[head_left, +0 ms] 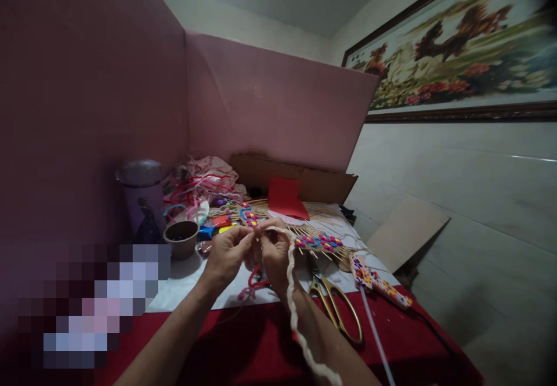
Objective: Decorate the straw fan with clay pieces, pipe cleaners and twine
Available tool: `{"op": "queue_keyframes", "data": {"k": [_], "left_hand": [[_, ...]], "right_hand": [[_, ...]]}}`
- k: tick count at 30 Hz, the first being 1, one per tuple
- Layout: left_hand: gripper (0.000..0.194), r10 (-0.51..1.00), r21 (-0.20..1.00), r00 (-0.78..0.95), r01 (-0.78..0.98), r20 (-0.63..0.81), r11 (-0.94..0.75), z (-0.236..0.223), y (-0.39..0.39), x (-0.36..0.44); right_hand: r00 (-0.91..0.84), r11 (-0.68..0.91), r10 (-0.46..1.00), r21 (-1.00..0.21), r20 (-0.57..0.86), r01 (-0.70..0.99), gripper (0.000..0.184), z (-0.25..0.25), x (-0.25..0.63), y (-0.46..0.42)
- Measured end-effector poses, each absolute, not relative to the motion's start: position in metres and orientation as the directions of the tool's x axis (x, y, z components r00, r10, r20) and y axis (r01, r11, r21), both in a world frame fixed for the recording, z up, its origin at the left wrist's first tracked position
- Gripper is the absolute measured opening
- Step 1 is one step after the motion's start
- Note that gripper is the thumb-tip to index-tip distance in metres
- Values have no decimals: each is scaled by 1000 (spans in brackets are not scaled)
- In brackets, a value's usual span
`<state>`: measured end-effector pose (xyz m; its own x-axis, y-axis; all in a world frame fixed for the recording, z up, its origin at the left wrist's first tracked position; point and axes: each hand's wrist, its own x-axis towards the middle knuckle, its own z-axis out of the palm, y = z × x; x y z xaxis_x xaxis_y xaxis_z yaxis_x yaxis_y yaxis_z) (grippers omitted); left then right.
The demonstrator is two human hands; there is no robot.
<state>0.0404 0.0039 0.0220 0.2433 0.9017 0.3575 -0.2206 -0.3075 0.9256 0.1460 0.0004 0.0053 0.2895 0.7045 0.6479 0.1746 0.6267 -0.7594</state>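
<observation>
My left hand [228, 255] is closed in a pinch, thumb against forefinger; what sits between the fingertips is too small to make out. Close beside it, my right hand [275, 252] is also closed, on a white fuzzy cord [290, 276]. This cord loops over the right hand and trails down across the forearm. Under the hands lie red and pink fuzzy stems [248, 293]. Just right of my right hand is a strip with pink, blue and yellow flower shapes [319, 241], thin sticks poking out beneath it. Gold-handled scissors [336, 305] lie near my right wrist.
At right lies a flower-patterned glue gun [378, 281] with a clear glue stick [376, 334]. On the left stand a brown cup [180, 239] and a purple flask [141, 200]. Behind are red paper [285, 197], cardboard [322, 184] and a pink partition [278, 101].
</observation>
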Motion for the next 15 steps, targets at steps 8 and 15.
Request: {"op": "queue_keyframes", "data": {"k": [8,15], "left_hand": [[29,917,924,214,-263,337,-279,20,4,41],[24,908,932,261,-245,328,-266,21,4,41]], "right_hand": [[271,636,745,-772,610,-11,11,11,142,-3],[363,631,715,-775,597,32,10,28,142,-9]]}}
